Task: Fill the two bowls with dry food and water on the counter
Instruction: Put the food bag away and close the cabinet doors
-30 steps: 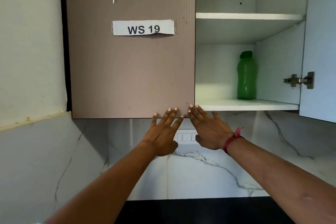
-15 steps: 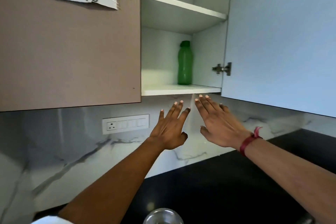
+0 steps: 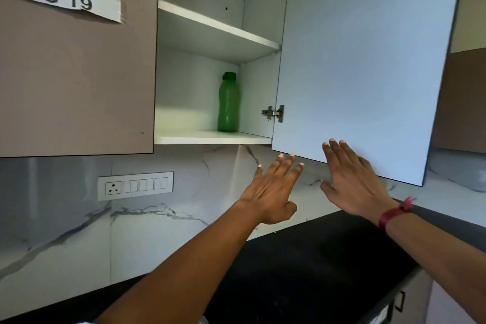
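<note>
Task status: early stage. Left grip (image 3: 268, 192) and right grip (image 3: 352, 181) have fingers extended and hold nothing. Green bottle (image 3: 228, 102) stands on cabinet shelf (image 3: 210, 139), above-left of both grips. No bowls in view; both fills judged outstanding.

Green bottle (image 3: 228, 102), black counter (image 3: 315, 258), white grey-veined marble backsplash (image 3: 157, 231), taupe cabinet door (image 3: 79, 73)
</note>
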